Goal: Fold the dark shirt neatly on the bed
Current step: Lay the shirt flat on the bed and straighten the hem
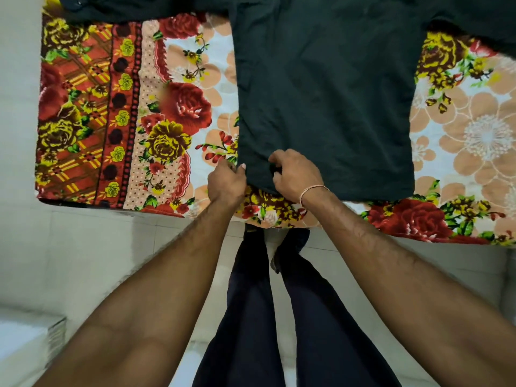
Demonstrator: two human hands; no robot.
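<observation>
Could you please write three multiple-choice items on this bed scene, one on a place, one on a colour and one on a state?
1. Where on the shirt are both hands?
A. at the near left corner of its hem
B. on the far collar
C. on the right sleeve

2. What colour is the band on the right wrist?
A. bright blue
B. pale, whitish-pink
C. black

3. How does the shirt lie?
A. rolled into a ball
B. hanging off a hook
C. spread flat on the bedsheet

Answers:
A, the left hand and right hand meet at that corner of the shirt.
B, the wristband is a light thread.
C, it lies flat on the floral bedsheet.
</observation>
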